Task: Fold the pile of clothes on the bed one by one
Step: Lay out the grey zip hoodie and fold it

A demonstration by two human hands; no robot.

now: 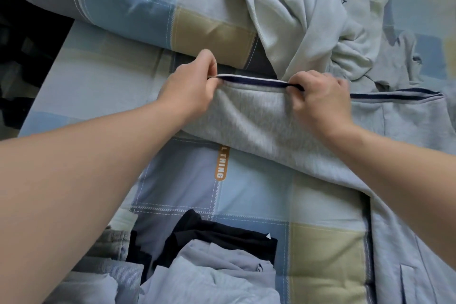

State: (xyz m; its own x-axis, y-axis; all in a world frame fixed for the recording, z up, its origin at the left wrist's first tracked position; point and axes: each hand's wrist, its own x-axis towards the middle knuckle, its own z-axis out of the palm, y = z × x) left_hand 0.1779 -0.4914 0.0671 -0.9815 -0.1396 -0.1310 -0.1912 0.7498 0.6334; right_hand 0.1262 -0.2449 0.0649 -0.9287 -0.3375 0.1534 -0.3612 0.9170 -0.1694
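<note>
Across the middle of the checked bed (246,195), running off toward its right edge, lies the grey sweatshirt (259,128), soft, thick and limp, likely to sag wherever unsupported. Its firmest hold looks to be the navy-striped ribbed band (254,80) along its far edge. There the left hand (190,91) and right hand (323,96) each pinch it, with the band taut between them.

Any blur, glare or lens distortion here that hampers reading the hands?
Head view: soft, even light, no glare; wide-angle bend stretches the lower corners; right hand slightly motion-blurred, left hand sharper; the striped hem of the grey garment is legible.
</note>
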